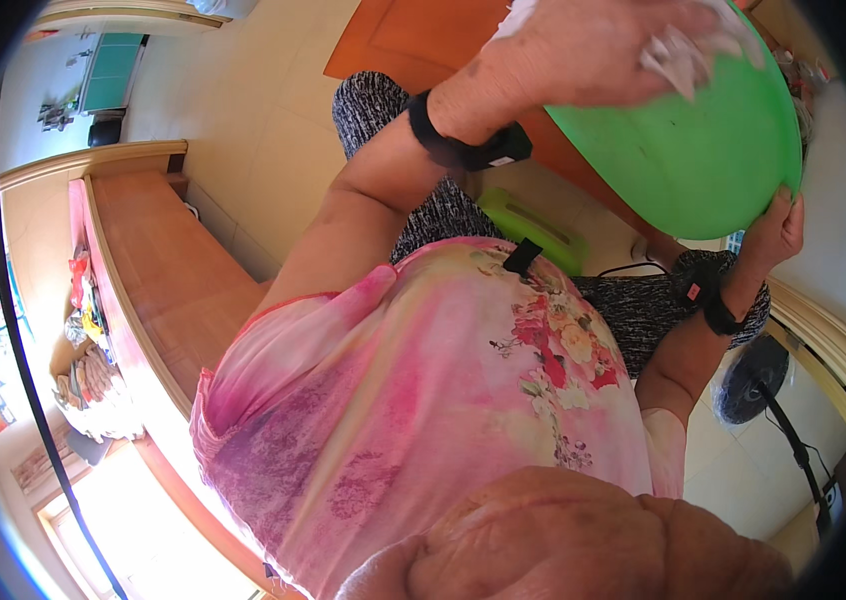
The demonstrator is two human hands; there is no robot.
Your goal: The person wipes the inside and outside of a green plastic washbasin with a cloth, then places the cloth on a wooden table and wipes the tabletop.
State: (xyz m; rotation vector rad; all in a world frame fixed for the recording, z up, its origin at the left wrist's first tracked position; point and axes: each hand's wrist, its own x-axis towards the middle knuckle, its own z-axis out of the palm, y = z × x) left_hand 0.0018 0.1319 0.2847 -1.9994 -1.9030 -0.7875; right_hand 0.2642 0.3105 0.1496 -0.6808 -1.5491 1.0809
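A large, rounded green plastic sheet-like object [700, 157], possibly a basin or lid, is held up tilted at the upper right, with small dark marks on its surface. My left hand [595, 56], partly blurred, lies over its upper part and grips a crumpled white cloth or tissue [678, 60] against it. At the lower right edge of the green object, my right hand [774, 229] pinches the rim between thumb and fingers. Black bands circle both wrists. The top of the green object is cut off by the frame.
Below the green object, a light green plastic stool or container [535, 229] stands on the tiled floor between my knees. An orange-brown wooden piece [408, 45] is at the top. A wooden bench [168, 262] runs along the left, and a plastic-wrapped black round-headed stand [753, 379] is at right.
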